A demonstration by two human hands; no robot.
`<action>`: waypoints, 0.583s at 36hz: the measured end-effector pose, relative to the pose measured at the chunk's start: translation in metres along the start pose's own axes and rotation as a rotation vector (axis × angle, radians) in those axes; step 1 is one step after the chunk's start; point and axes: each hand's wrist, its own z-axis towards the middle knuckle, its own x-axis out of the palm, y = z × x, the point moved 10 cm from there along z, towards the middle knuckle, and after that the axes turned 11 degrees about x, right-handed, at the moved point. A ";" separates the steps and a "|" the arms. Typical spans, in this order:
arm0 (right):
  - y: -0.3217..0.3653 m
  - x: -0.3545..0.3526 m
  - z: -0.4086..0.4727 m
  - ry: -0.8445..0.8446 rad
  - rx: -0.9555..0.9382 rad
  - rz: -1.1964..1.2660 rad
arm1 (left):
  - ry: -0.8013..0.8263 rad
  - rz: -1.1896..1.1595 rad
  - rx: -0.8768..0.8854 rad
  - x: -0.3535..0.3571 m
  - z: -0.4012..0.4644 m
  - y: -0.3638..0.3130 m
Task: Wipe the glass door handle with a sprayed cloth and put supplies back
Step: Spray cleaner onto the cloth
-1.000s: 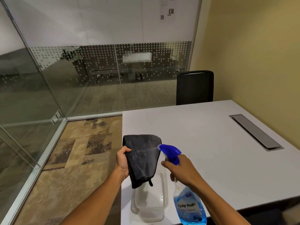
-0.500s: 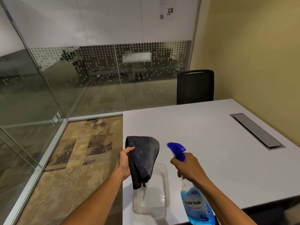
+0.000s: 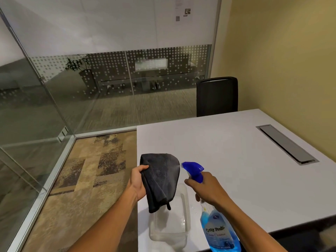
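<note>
My left hand (image 3: 138,182) grips a dark grey cloth (image 3: 161,179), which hangs folded above a clear plastic tub (image 3: 171,231) at the near left corner of the white table (image 3: 227,148). My right hand (image 3: 206,188) is wrapped around the neck of a spray bottle (image 3: 218,231) of blue glass cleaner. Its blue nozzle (image 3: 192,169) points at the cloth from a few centimetres away, and a faint mist shows between them. No door handle is in view.
A black chair (image 3: 217,96) stands at the table's far side. A metal cable hatch (image 3: 285,144) is set into the tabletop at right. Glass walls (image 3: 54,106) enclose the left and far sides, with patterned carpet (image 3: 87,179) between them and the table.
The spray bottle's nozzle moved back in close to the cloth, with mist showing again, after pulling away to the right half a second ago. The cloth stays in my left hand.
</note>
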 end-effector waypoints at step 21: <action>-0.012 -0.001 -0.002 0.040 0.026 0.010 | 0.021 -0.089 0.016 0.006 -0.006 -0.003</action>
